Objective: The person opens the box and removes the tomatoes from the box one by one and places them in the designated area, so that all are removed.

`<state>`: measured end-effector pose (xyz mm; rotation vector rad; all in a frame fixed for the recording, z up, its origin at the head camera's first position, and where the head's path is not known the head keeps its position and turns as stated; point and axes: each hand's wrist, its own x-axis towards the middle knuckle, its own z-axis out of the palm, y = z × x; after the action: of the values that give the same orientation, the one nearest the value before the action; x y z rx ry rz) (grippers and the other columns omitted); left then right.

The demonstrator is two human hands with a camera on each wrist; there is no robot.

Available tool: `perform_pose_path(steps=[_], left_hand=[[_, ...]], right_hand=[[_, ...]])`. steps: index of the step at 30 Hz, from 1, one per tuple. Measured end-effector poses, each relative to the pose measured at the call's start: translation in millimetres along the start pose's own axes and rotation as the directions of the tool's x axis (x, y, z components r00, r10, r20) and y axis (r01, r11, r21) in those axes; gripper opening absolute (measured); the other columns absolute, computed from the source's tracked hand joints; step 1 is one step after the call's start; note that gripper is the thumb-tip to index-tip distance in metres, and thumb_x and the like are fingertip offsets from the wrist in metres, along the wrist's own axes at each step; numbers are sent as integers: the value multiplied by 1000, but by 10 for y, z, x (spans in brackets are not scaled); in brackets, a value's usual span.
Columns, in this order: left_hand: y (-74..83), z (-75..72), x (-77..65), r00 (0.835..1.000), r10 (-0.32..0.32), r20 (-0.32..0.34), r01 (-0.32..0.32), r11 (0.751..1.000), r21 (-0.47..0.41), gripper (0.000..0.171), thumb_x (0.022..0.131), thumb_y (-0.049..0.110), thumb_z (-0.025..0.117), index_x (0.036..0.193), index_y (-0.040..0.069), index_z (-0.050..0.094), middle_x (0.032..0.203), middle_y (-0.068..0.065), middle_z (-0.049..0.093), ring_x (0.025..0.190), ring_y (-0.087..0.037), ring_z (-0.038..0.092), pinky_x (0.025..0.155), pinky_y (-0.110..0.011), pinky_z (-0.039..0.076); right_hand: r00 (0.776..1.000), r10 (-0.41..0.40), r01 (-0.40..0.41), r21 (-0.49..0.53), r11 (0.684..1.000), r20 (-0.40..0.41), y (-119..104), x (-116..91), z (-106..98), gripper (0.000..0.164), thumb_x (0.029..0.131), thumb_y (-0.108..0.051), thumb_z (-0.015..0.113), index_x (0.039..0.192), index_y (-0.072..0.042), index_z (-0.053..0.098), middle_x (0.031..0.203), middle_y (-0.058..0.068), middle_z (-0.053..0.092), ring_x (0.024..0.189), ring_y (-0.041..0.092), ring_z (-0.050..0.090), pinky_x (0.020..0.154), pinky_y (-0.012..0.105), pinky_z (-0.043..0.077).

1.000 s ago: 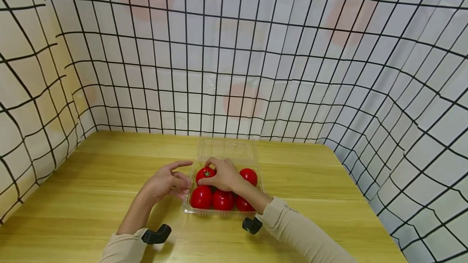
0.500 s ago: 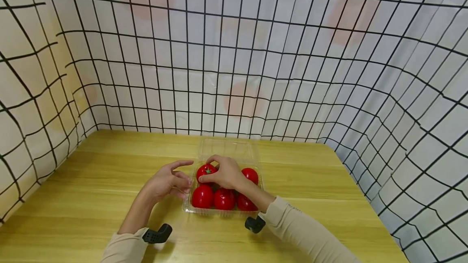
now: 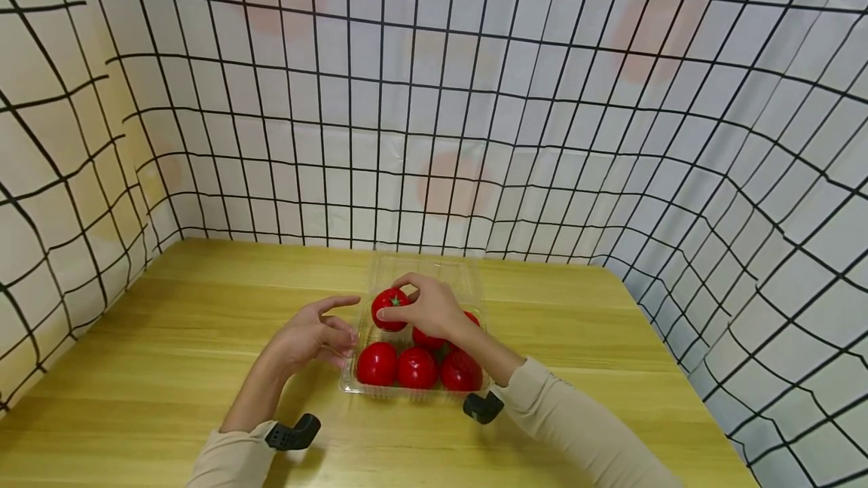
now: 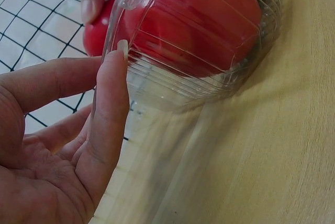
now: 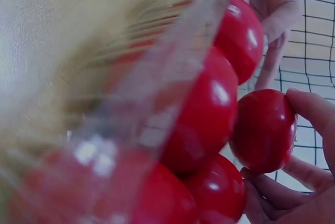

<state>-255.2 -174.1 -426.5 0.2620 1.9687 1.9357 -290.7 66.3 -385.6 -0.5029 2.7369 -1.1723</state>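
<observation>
My right hand [image 3: 434, 312] pinches a red tomato [image 3: 390, 309] with a green calyx between thumb and fingers, lifted over the back left of an open clear plastic box [image 3: 347, 382]. In the right wrist view the held tomato [image 5: 264, 131] is beside the other tomatoes. A front row of red tomatoes [image 3: 417, 368] sits in the box, with more behind, partly covered by the right hand and forearm. My left hand [image 3: 315, 337] holds the box's left rim; the left wrist view shows its fingertips [image 4: 112, 67] at the clear edge.
The box's clear lid [image 3: 423, 271] lies folded back behind it. A wood-grain table [image 3: 203, 307] carries everything. White walls with a black grid [image 3: 434, 126] surround the back and sides. Black wrist devices [image 3: 293, 434] hang near both sleeves.
My right hand has lifted the back left tomato up and slightly right, uncovering its spot and the tomato beside it. The left hand stays at the box's edge.
</observation>
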Motion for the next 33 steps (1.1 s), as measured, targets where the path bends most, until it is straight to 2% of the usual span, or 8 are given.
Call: perform_pose_path(steps=[8,18,24,30,33], left_hand=[[-1,-5,-3,1000,-6,-1,6,1000,-3,74,90,-6,61,157,3,30,95,-14,69,70,-19,69,65,-36,64],[-9,-8,2,1000,-5,0,5,1000,-7,75,90,-7,61,157,3,30,94,-13,69,70,-18,69,64,-35,64],[-11,-4,-3,1000,0,3,0,1000,-6,75,90,-7,61,157,3,30,91,-10,69,69,-17,68,63,-34,64],[-5,-1,0,1000,5,2,-5,1000,-2,75,90,-7,61,157,3,29,91,-10,69,69,-18,68,63,-34,64],[-4,1,2,1000,4,3,-4,1000,-4,75,90,-7,61,157,3,29,90,-9,69,69,-17,68,63,-34,64]], right_hand=[[999,20,-20,0,1000,-33,-48,-54,-148,48,83,-42,80,123,-21,67,112,8,73,98,23,69,77,38,61],[996,-12,12,9,1000,-91,-75,-133,-332,48,81,-39,83,123,-21,68,105,3,73,96,19,68,72,34,61],[993,-31,38,60,997,-110,-44,-174,-428,52,81,-32,84,128,-16,67,107,8,72,92,21,69,72,34,62],[997,11,3,165,986,-83,-14,-231,-516,58,83,-24,84,135,-13,61,115,19,68,75,28,75,69,42,64],[996,15,0,163,987,-87,7,-255,-553,58,83,-23,83,136,-14,61,117,19,67,76,25,74,71,43,64]])
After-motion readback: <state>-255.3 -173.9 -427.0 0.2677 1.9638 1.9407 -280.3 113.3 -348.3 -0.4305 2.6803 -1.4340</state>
